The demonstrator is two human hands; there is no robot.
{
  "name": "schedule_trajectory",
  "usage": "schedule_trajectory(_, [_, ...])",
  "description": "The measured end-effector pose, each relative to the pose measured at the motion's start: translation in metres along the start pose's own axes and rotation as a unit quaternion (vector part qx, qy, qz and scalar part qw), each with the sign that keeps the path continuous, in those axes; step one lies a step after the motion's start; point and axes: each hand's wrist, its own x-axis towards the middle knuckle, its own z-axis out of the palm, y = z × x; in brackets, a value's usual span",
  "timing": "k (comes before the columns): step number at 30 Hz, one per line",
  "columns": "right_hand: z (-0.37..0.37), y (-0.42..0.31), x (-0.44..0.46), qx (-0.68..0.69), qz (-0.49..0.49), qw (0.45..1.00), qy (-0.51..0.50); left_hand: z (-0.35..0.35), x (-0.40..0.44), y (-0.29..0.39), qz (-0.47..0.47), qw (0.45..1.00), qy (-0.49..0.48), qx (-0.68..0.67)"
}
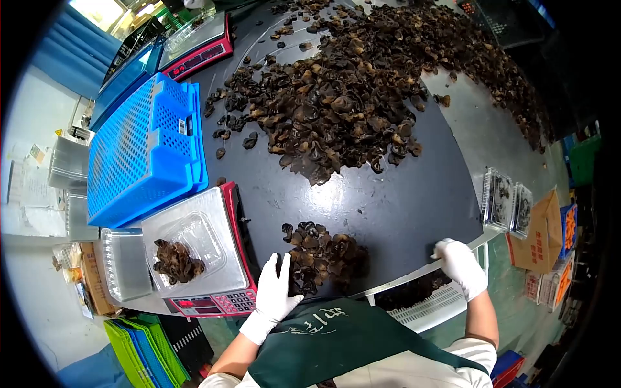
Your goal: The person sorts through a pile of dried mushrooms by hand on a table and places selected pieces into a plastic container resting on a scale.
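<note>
My left hand (274, 292), in a white glove, rests at the left side of a small pile of wood ear mushrooms (328, 257) near the table's front edge. Its fingers are stretched out and apart, touching or just beside the pile. My right hand (460, 266), also gloved, is over the front edge farther right, with fingers curled together. A dark patch shows by its fingertips, but whether it holds something is unclear. Left of my left hand, a red scale (234, 275) carries a clear plastic tray (212, 227) with a clump of wood ear (177, 262) in it.
A large heap of wood ear (343, 103) covers the back of the dark table (407, 200). A blue crate (139, 152) and stacked clear trays (125, 265) stand left. Filled clear boxes (498, 197) and a cardboard box (540, 236) are right. Below the edge is a white basket (433, 312).
</note>
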Motion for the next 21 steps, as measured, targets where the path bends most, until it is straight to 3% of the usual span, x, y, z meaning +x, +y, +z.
schedule_trajectory(1, [0.007, 0.009, -0.012, -0.099, 0.051, 0.993, 0.042, 0.003, 0.001, 0.0, -0.017, 0.999, -0.029, 0.002])
schedule_trajectory(2, [0.011, 0.014, -0.014, -0.209, 0.041, 0.976, 0.048, 0.006, 0.003, 0.0, -0.034, 0.998, -0.056, 0.006])
schedule_trajectory(4, [0.003, -0.012, -0.004, -0.127, -0.044, 0.984, 0.121, 0.014, 0.004, 0.001, -0.034, 0.998, -0.056, 0.017])
schedule_trajectory(6, [0.003, -0.056, 0.009, -0.071, -0.109, 0.986, 0.104, 0.014, 0.005, 0.004, -0.037, 0.997, -0.05, 0.038])
schedule_trajectory(9, [0.041, -0.104, 0.032, -0.007, -0.203, 0.979, 0.021, 0.028, 0.007, -0.001, 0.039, 0.999, 0.006, 0.034])
schedule_trajectory(12, [0.089, -0.14, 0.052, 0.022, -0.287, 0.954, 0.083, 0.039, 0.018, -0.005, 0.076, 0.996, 0.038, 0.014])
schedule_trajectory(15, [0.114, -0.161, 0.079, 0.077, -0.302, 0.936, 0.164, 0.048, 0.027, -0.001, 0.055, 0.997, 0.03, -0.043])
schedule_trajectory(16, [0.112, -0.165, 0.084, 0.093, -0.308, 0.926, 0.198, 0.054, 0.03, -0.003, 0.072, 0.992, 0.096, -0.042])
schedule_trajectory(19, [0.119, -0.155, 0.098, 0.1, -0.331, 0.916, 0.203, 0.053, 0.038, -0.004, 0.071, 0.98, 0.164, -0.089])
schedule_trajectory(21, [0.119, -0.15, 0.098, 0.149, -0.292, 0.923, 0.2, 0.041, 0.041, 0.0, 0.054, 0.975, 0.177, -0.125])
